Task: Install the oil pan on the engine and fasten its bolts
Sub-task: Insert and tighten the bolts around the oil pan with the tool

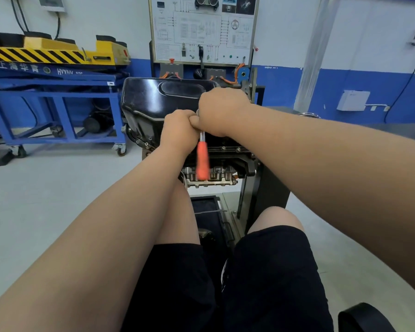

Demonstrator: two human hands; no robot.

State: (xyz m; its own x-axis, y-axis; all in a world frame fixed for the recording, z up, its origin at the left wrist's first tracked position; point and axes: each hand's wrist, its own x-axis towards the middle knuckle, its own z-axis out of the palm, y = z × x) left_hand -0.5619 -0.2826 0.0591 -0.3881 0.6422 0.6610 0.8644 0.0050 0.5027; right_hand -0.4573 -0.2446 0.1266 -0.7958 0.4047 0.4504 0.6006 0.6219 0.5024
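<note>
The black oil pan (153, 99) sits on top of the upturned engine (216, 178), which hangs in a stand. Both my hands meet at the pan's near edge. My right hand (222, 111) curls over the metal top of a wrench with an orange handle (202, 162). My left hand (177, 130) is closed in a fist against the same spot, touching the right thumb; its grip on the tool's upper shaft is mostly hidden. The orange handle hangs down, blurred. Two bolts (230, 148) show on the pan's flange to the right of the tool.
A blue wheeled cart (58, 111) carrying a yellow striped lift stands at the left. A wiring trainer board (201, 29) rises behind the engine. The stand's dark upright (261, 188) is at the right. My knees in black shorts are below the engine.
</note>
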